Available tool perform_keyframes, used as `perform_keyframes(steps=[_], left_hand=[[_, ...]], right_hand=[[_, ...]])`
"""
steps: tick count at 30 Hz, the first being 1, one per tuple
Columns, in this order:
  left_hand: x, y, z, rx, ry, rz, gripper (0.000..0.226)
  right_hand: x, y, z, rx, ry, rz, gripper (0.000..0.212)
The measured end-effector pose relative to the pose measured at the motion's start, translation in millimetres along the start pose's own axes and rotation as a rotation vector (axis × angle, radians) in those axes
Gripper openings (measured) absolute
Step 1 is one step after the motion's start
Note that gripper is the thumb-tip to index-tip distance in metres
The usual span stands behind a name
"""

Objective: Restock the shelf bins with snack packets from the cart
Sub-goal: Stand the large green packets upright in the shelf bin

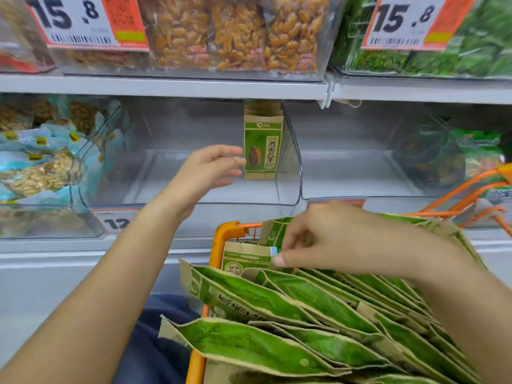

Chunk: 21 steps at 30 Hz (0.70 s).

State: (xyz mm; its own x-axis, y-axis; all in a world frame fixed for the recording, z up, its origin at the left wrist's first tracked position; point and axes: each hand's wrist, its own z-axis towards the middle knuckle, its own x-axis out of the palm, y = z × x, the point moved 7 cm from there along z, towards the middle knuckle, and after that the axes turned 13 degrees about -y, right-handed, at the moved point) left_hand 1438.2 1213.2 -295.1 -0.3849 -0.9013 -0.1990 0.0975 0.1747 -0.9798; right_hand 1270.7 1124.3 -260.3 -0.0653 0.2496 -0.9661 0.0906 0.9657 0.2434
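Note:
One green and brown snack packet (261,146) stands upright against the right wall of a clear shelf bin (194,189). My left hand (206,169) reaches into that bin with straight fingers, fingertips just left of the packet. Several matching green packets (304,309) lie stacked on edge in the orange cart (221,239) below. My right hand (318,239) is in the cart, thumb and fingers pinching the top edge of a packet (249,257) at the back of the stack.
A second clear bin (360,176) stands to the right. Bins of nut packets in light blue wrappers (41,162) sit at the left. The upper shelf (166,85) carries bins of yellow snacks (235,34) and price tags (83,20). An orange basket (476,195) is at far right.

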Motion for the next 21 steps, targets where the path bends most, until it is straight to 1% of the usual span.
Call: perform_keyframes(steps=[3, 5, 6, 8, 9, 10, 12, 13, 14, 16, 18, 19, 20, 21], left_hand=[[-0.1, 0.9, -5.0, 0.014, 0.010, -0.007, 0.013], [-3.1, 0.9, -6.0, 0.022, -0.015, -0.050, 0.015], [-4.3, 0.5, -5.8, 0.024, -0.019, -0.091, 0.015], [-2.8, -2.6, -6.8, 0.006, 0.010, -0.176, 0.018], [0.5, -2.6, -9.0, -0.031, 0.049, -0.219, 0.021], [5.5, -2.5, -12.7, -0.083, 0.106, -0.249, 0.027], [16.6, 0.2, -21.1, -0.180, 0.245, -0.266, 0.046], [20.5, 0.8, -24.1, -0.195, 0.295, -0.245, 0.052], [22.3, 2.2, -24.6, -0.187, 0.317, -0.214, 0.051], [22.2, 1.9, -24.3, -0.124, 0.336, -0.152, 0.036], [22.2, 0.6, -25.3, -0.124, 0.340, -0.177, 0.023], [20.1, 2.5, -23.2, -0.178, 0.317, -0.241, 0.023], [15.6, 5.1, -19.2, -0.244, 0.270, -0.302, 0.025], [8.6, 9.5, -12.1, -0.288, 0.190, -0.337, 0.027]], right_hand=[[-0.3, 16.1, 1.8, -0.098, -0.084, -0.122, 0.039], [-16.4, 13.0, 3.1, -0.060, -0.202, -0.080, 0.034], [-30.1, 5.9, 5.5, -0.003, -0.315, 0.034, 0.032], [-56.5, -17.5, 12.3, 0.108, -0.564, 0.445, 0.032], [-61.6, -30.4, 17.6, 0.165, -0.630, 0.641, 0.032], [-60.7, -39.2, 23.6, 0.216, -0.650, 0.770, 0.032], [-50.6, -46.2, 34.1, 0.276, -0.641, 0.875, 0.033], [-45.4, -46.5, 38.2, 0.293, -0.639, 0.892, 0.033], [-41.9, -46.9, 41.2, 0.308, -0.648, 0.903, 0.034], [-37.0, -51.2, 45.4, 0.337, -0.673, 0.955, 0.034], [-32.3, -53.9, 48.8, 0.343, -0.689, 0.967, 0.029], [-32.5, -56.6, 50.4, 0.331, -0.719, 0.873, 0.022], [-33.9, -59.2, 52.2, 0.316, -0.747, 0.697, 0.017], [-33.3, -60.3, 54.1, 0.305, -0.740, 0.503, 0.024]])
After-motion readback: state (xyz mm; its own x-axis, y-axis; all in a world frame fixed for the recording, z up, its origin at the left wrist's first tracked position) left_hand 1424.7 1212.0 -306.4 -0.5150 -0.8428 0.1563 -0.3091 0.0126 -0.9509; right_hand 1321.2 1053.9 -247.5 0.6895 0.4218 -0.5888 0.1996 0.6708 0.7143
